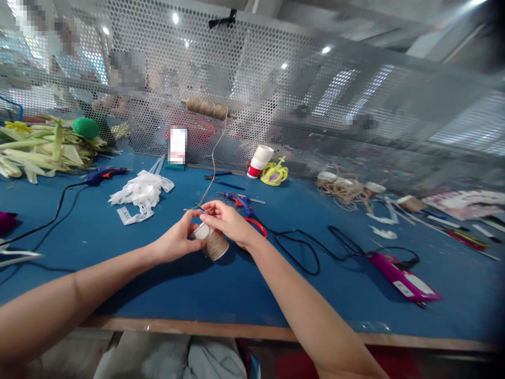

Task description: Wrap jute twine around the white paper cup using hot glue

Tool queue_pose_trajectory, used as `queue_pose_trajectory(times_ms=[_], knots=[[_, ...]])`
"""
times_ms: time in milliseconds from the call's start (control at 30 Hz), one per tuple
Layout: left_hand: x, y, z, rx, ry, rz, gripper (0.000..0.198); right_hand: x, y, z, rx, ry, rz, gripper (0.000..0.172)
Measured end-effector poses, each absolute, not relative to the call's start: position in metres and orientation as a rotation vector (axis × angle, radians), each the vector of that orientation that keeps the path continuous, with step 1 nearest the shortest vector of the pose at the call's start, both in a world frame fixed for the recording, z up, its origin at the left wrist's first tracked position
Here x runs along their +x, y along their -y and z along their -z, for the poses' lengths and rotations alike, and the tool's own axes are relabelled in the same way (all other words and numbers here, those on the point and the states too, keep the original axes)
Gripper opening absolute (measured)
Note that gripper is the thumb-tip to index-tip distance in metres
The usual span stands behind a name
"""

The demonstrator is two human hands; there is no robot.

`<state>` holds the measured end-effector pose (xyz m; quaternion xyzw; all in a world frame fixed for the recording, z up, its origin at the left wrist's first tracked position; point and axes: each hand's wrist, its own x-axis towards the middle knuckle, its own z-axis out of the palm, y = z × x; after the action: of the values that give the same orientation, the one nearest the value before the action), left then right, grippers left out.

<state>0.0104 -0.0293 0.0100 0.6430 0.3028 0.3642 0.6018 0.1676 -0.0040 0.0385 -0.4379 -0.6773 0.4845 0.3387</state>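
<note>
the left hand (182, 238) has its thumb and fingers closed on the white rim of a paper cup (216, 245), which is tilted above the near middle of the blue table (252, 295), its side wrapped in brown twine (213, 163). the right hand (228, 222) bends over the same rim from the right, fingers drawn narrow; whether their tips grip the twine or only the cup, i cannot tell. a loose length of twine runs from the hands to a spool (207, 108) on the perforated metal screen (268, 89) at the far side. just beyond the right hand lies a blue glue gun (239, 199). a crumpled white plastic heap (142, 192) lies left of the hands, and stacked cups (261, 158) stand farther off, right of the spool, touching or just beside a yellow crown-like piece (274, 175). a purple power strip (406, 281) lies near, well to the right.
</note>
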Motion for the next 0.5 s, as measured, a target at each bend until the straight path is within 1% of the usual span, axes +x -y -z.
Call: queue_pose_trajectory(times_ms=[67,167,267,400,500], knots=[[0.0103,0.0288,-0.0093,1.494,-0.694,-0.84,0.05,0.1675,0.003,-0.0387,-1.144,1.766,-1.272,0.029],[0.0111,0.0289,-0.0076,1.489,-0.737,-0.854,0.045,0.1681,0.0024,-0.041,-1.183,1.826,-1.253,0.023],[0.0125,0.0312,-0.008,1.494,-0.774,-0.891,0.041,0.1677,0.0032,-0.0433,-1.232,1.858,-1.252,0.026],[0.0129,0.0339,-0.0112,1.536,-0.767,-0.912,0.046,0.1658,0.0042,-0.0438,-1.248,1.879,-1.257,0.03],[0.0121,0.0326,-0.0123,1.577,-0.748,-0.866,0.044,0.1711,-0.0034,-0.0448,-1.249,1.944,-1.14,0.031]])
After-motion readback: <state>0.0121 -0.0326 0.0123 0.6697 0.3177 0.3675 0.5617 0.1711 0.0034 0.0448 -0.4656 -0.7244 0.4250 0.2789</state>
